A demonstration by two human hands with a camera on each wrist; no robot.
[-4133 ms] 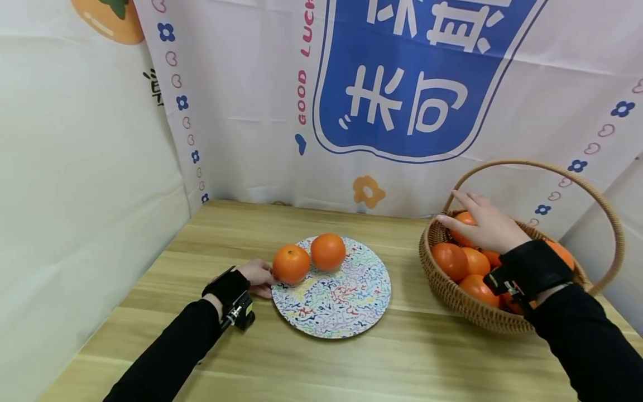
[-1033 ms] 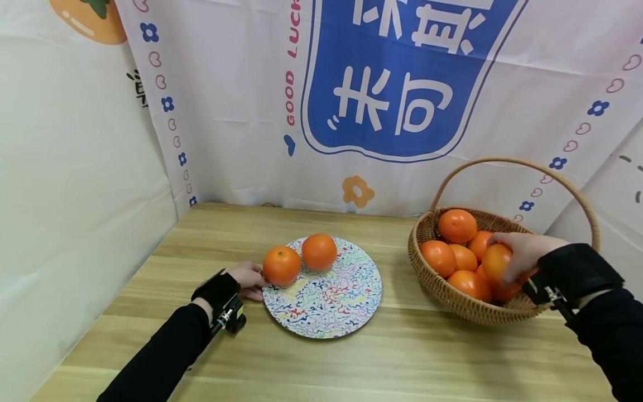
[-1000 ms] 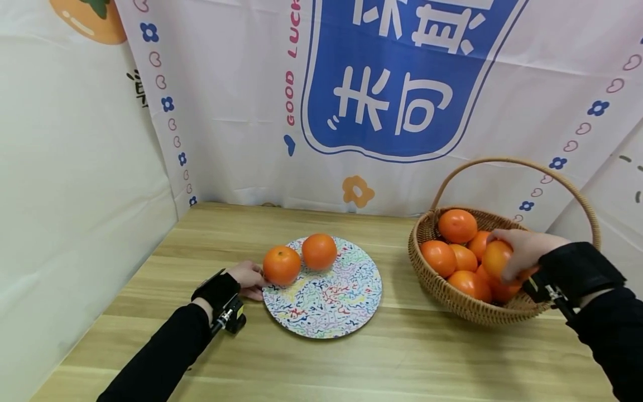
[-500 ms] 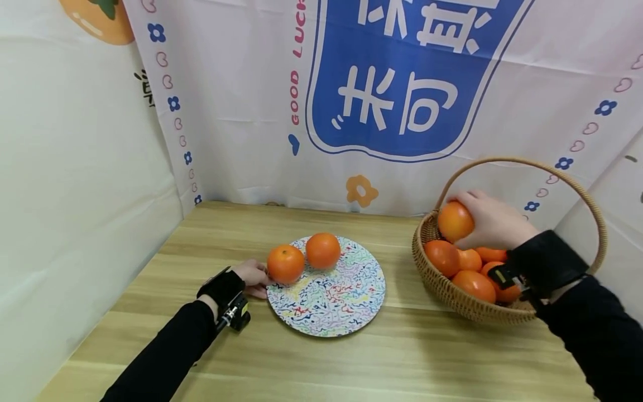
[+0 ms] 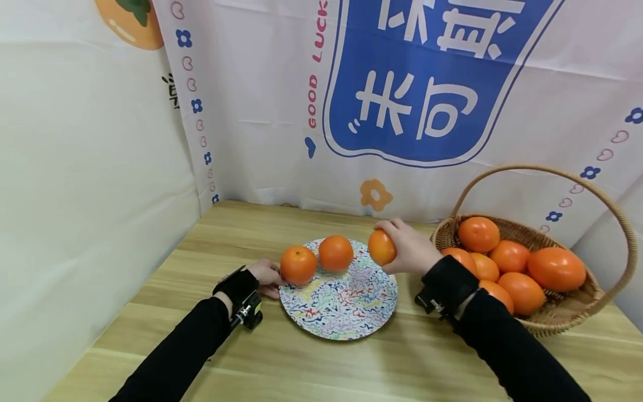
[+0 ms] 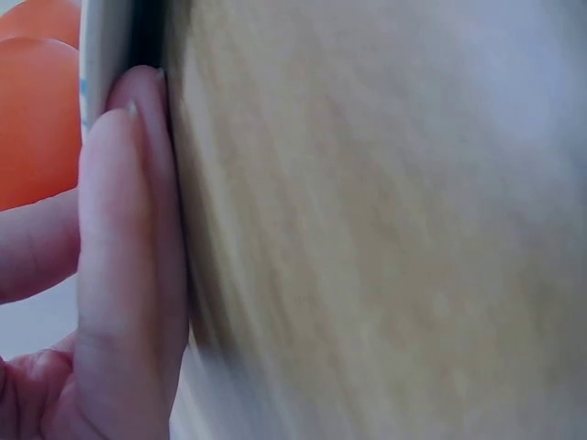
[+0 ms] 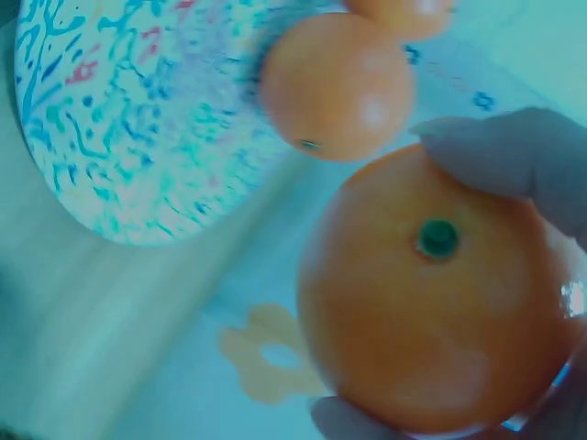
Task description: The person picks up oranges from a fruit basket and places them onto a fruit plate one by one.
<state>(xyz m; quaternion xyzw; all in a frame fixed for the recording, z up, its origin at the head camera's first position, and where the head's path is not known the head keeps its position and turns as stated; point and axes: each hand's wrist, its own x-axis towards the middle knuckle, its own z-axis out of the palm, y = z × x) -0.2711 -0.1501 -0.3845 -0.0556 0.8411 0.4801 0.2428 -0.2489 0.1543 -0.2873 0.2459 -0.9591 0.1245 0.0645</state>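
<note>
Held in my right hand (image 5: 414, 248) is an orange (image 5: 380, 247), raised over the right back part of a round plate (image 5: 346, 312) with a multicoloured squiggle pattern. The right wrist view shows this orange (image 7: 422, 321) close up, its green stem end toward the camera, fingertips round its sides. Two more oranges sit on the plate, one at the left edge (image 5: 298, 265) and one at the back (image 5: 336, 253). My left hand (image 5: 266, 276) grips the plate's left rim. In the left wrist view, fingers (image 6: 124, 266) lie along the rim's underside and the thumb is on the upper side.
A wicker basket (image 5: 557, 315) with a tall arched handle (image 5: 628, 234) stands at the right, holding several orange fruits (image 5: 556, 269). A printed white cloth (image 5: 261, 151) hangs behind the wooden table (image 5: 311, 368).
My right hand has taken an orange from the basket and carried it left, over the plate. The left hand has stayed at the plate's rim. The head view has shifted slightly.
</note>
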